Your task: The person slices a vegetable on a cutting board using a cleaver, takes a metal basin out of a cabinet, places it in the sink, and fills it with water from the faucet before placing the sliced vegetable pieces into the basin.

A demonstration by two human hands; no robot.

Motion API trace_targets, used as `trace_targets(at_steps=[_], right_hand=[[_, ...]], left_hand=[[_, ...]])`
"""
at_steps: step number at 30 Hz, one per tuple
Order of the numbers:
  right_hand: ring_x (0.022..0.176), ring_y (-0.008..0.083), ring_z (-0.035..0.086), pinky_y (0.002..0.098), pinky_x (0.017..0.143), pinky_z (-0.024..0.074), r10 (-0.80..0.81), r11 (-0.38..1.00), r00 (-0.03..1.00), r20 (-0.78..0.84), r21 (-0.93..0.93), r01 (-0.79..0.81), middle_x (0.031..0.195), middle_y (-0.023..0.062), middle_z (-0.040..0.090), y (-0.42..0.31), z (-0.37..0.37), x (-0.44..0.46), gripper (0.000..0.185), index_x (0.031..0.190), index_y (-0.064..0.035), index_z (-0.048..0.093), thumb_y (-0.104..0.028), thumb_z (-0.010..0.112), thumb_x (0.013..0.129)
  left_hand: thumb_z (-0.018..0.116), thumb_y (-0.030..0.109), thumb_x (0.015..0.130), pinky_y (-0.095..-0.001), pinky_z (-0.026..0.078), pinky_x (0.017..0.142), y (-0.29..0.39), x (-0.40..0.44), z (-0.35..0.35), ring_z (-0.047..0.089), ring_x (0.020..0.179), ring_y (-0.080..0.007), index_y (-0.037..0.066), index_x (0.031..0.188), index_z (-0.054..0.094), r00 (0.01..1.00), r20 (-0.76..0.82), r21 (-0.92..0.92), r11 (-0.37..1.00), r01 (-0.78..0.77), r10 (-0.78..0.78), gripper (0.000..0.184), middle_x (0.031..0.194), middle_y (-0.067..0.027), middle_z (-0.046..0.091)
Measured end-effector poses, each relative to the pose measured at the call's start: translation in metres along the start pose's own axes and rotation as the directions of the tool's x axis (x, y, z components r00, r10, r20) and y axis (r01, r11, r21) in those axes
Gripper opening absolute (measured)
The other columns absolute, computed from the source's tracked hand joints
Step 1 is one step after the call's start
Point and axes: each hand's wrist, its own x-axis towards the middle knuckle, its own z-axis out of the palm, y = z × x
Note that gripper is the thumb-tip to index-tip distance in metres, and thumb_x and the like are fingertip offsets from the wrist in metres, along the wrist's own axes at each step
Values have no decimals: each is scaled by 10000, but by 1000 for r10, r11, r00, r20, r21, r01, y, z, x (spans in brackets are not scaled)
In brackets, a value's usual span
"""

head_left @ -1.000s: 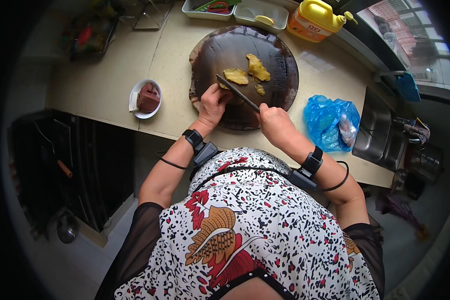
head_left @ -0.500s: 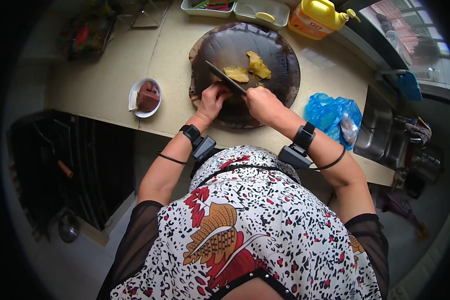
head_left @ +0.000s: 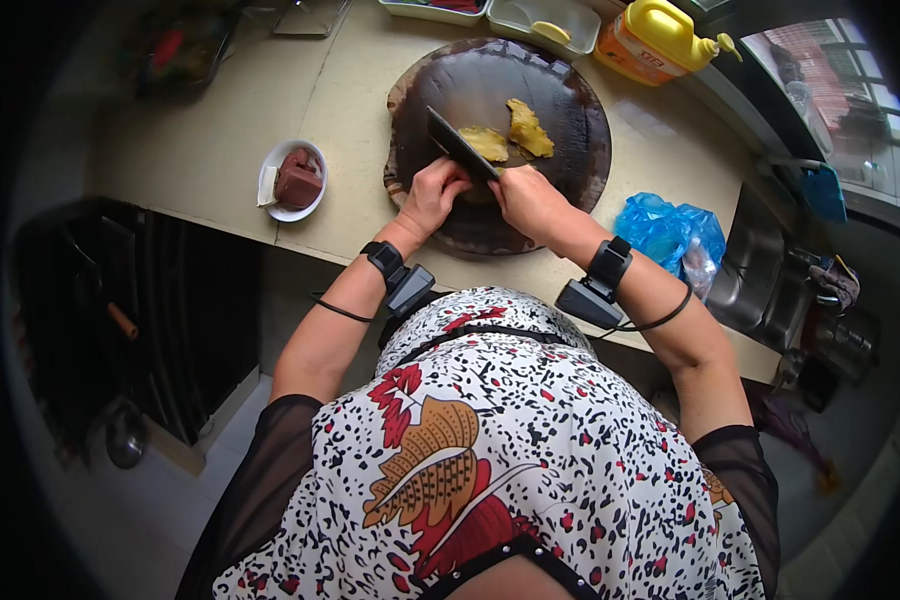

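Note:
A dark cleaver (head_left: 460,145) slants over the round wooden chopping board (head_left: 570,100), and my right hand (head_left: 530,203) is closed round its handle end. My left hand (head_left: 433,193) is at the board's lower left, close beside the blade, with its fingers pinched together; what they hold, if anything, is hidden. Beyond the blade lies a flat yellow piece (head_left: 487,143), partly behind the cleaver. A second yellow piece (head_left: 529,128) lies to its right on the board.
Left of the board, a white bowl (head_left: 317,203) holds dark red blocks (head_left: 298,180). A blue plastic bag (head_left: 660,228) lies on the right beside the sink (head_left: 755,265). Behind the board stand a white tray (head_left: 580,38) and a yellow jug (head_left: 660,35).
The cleaver has moved left and its blade now stands more steeply beside my left fingers. My right hand has moved closer to my left. The whole view has shifted slightly.

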Motion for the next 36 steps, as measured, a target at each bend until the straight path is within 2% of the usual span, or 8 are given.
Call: trace_targets(at_steps=[7,8,11,14,17,21,26,36], right_hand=[[734,447,607,501,659,487,124,992,984,129,-8,-124,729,296,594,7,-10,-39,300,697,89,616,-129,528,884],[727,448,607,505,658,485,111,994,992,63,-19,-110,735,291,600,11,1,-38,302,706,82,619,-137,525,892],[728,450,607,505,660,483,61,998,993,-98,-11,-62,741,286,603,1,18,-14,306,718,75,618,-151,522,901],[722,451,603,502,663,483,66,998,989,-129,4,-66,736,287,601,5,26,-12,315,722,65,607,-172,521,910],[711,450,601,502,658,482,52,998,991,-123,-14,-55,718,290,594,12,18,-20,315,716,61,602,-177,529,909],[686,450,597,503,643,480,86,996,987,-135,14,-84,686,289,584,21,10,-39,310,696,60,594,-169,550,900],[629,448,591,501,583,473,114,993,952,-283,68,-98,643,284,575,16,1,-46,282,757,62,561,-173,551,912],[625,449,593,504,579,473,130,991,976,-173,63,-121,626,272,574,-8,-8,-76,254,783,50,536,-168,544,915]], left_hand=[[624,-50,744,-351,446,623,8,-1,-2,562,690,-317,-31,792,557,999,28,-10,1000,-16,16,84,759,-158,540],[631,-35,766,-318,428,586,7,-1,-1,536,632,-246,-23,808,582,999,8,-14,999,-41,41,66,738,-130,535],[629,-37,769,-318,432,584,-1,-2,2,539,628,-244,-21,810,584,998,28,-7,998,-56,56,63,739,-133,535],[623,-52,748,-351,444,609,6,-1,0,553,665,-308,-33,800,560,998,15,27,998,-55,55,84,746,-155,535],[629,-48,753,-342,440,599,7,-2,2,550,650,-299,-31,798,566,1000,-6,40,999,-24,24,80,745,-150,537],[634,-42,767,-312,414,566,6,-6,5,518,606,-241,-26,795,574,999,-29,11,1000,20,-20,68,730,-126,523],[641,-36,779,-276,378,535,15,-15,5,463,574,-168,-17,815,591,996,-89,27,1000,14,-11,65,708,-87,479],[646,-49,752,-335,426,577,25,-22,-1,529,637,-275,-9,819,593,988,-128,127,990,-66,82,94,749,-128,505]])
